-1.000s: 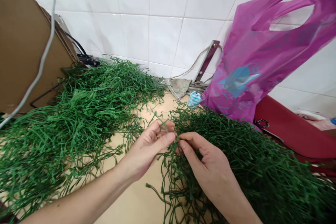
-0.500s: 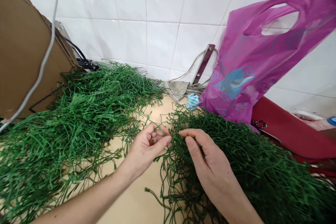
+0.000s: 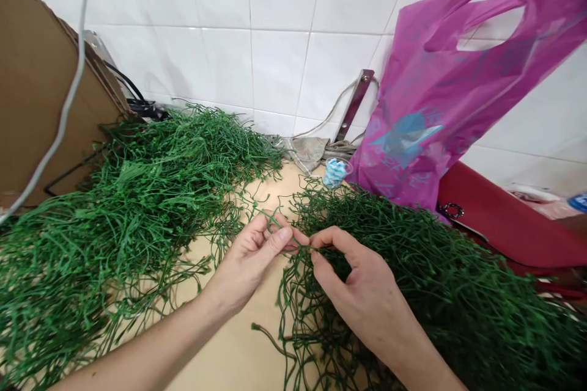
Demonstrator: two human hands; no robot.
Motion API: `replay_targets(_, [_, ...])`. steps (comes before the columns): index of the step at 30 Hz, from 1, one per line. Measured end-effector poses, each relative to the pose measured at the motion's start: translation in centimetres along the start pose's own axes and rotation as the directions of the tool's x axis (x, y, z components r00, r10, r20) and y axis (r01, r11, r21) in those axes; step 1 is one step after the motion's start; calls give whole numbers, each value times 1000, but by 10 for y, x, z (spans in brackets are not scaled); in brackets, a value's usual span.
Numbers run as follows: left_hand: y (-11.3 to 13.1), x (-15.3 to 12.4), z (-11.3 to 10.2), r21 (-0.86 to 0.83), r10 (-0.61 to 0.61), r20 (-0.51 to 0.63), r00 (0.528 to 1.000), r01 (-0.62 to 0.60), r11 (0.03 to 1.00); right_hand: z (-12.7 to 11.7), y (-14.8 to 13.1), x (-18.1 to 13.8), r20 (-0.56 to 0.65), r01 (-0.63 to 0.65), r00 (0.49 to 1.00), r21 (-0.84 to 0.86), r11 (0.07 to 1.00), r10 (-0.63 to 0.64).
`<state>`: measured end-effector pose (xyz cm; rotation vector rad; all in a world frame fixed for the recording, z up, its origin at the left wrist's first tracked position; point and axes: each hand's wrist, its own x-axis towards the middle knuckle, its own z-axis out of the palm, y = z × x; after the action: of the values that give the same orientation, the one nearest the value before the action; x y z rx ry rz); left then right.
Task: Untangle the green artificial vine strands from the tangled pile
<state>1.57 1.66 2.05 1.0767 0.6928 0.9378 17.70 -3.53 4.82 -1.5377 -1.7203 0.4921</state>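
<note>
Between my hands is a thin green plastic stem (image 3: 300,245) with small knobs. My left hand (image 3: 257,250) pinches it between thumb and fingers. The fingertips of my right hand (image 3: 353,275) are closed on its other end, close to my left fingertips. A large pile of bright green plastic stems (image 3: 151,189) lies to the left of my hands. Under and beyond my right hand spreads a second pile of darker green stems (image 3: 449,275). One loose stem (image 3: 270,336) rests on the tan tabletop (image 3: 229,342) below my hands.
A pink plastic bag (image 3: 413,104) stands at the back right, beside a red case (image 3: 509,220). Near the bag is a small blue-and-white crumpled thing (image 3: 334,172). At left stand a cardboard box (image 3: 41,85) and a hanging white cable (image 3: 73,79). White tiles (image 3: 279,67) cover the wall.
My right hand has moved left and its fingertips have closed on the stem's end beside my left fingers. The left hand keeps its pinch. The view has shifted slightly.
</note>
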Motion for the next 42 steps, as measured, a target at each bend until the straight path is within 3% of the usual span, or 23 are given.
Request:
replay_targets(4, [-3, -1, -2, 96, 25, 20, 999, -27, 995, 6, 2, -4, 102, 230, 971, -185, 955, -215])
replay_targets(8, [0, -2, 1, 232, 80, 58, 995, -91, 968, 11, 3, -6, 152, 305, 952, -369, 878, -267])
replay_targets(15, [0, 0, 3, 171, -36, 143, 989, 11, 985, 15, 9, -6, 50, 361, 922, -473, 804, -384])
replay_targets(22, [13, 2, -5, 336, -194, 285, 939, 91, 937, 17, 11, -8, 106, 389, 893, -666, 636, -437])
replay_targets(25, [16, 2, -7, 416, -253, 303, 919, 112, 903, 19, 11, -8, 93, 374, 895, -690, 620, -436])
replay_targets(30, [16, 4, -10, 613, -221, 301, 927, -10, 790, 22, 14, -6, 103, 381, 899, -662, 646, -425])
replay_targets(32, [13, 4, -10, 527, -183, 324, 928, -17, 849, 19, 13, -5, 88, 388, 904, -578, 718, -418])
replay_targets(35, [3, 0, -6, 144, -214, 373, 903, 171, 975, 9, 3, -5, 105, 417, 907, -346, 841, -407])
replay_targets(37, [-2, -4, -2, -90, -221, 393, 893, 277, 957, -1, -5, -5, 114, 400, 916, -195, 896, -384])
replay_targets(39, [-4, -5, 0, -239, -197, 396, 897, 307, 921, -10, -11, -5, 115, 336, 939, -112, 935, -324])
replay_targets(42, [0, -3, -1, -370, -91, 313, 946, 209, 905, -27, -7, -3, 153, 283, 953, -142, 948, -262])
